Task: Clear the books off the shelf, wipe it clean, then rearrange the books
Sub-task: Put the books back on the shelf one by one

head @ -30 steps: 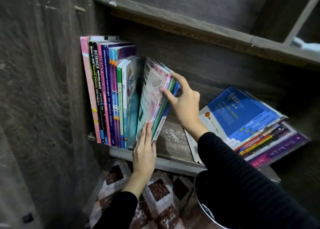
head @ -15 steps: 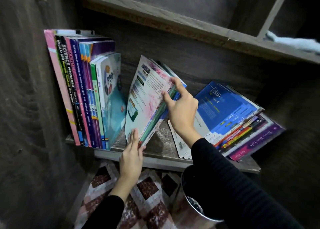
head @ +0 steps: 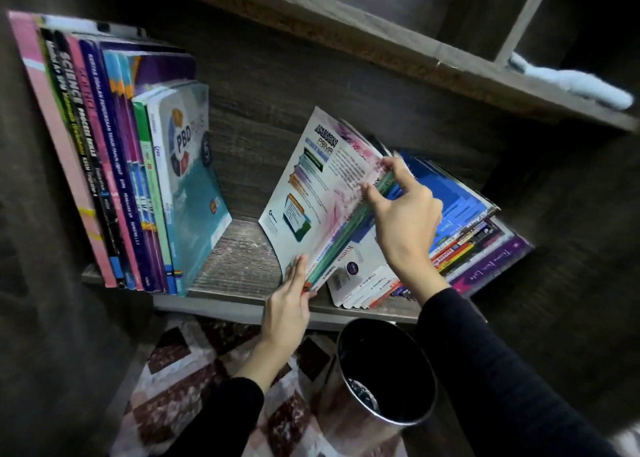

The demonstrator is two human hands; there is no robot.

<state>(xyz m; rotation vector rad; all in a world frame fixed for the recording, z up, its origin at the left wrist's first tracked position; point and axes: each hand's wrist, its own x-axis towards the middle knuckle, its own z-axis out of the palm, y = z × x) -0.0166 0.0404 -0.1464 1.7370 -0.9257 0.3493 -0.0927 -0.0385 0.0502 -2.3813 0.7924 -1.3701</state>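
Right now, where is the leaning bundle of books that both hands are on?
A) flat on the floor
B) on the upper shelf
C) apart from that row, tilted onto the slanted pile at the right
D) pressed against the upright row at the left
C: bare shelf board shows between the leaning bundle and the upright row, and the bundle's top tilts right onto the slanted pile.

Two hands (head: 287,313) (head: 405,221), one bin (head: 346,430), three book groups (head: 138,179) (head: 322,197) (head: 479,248).
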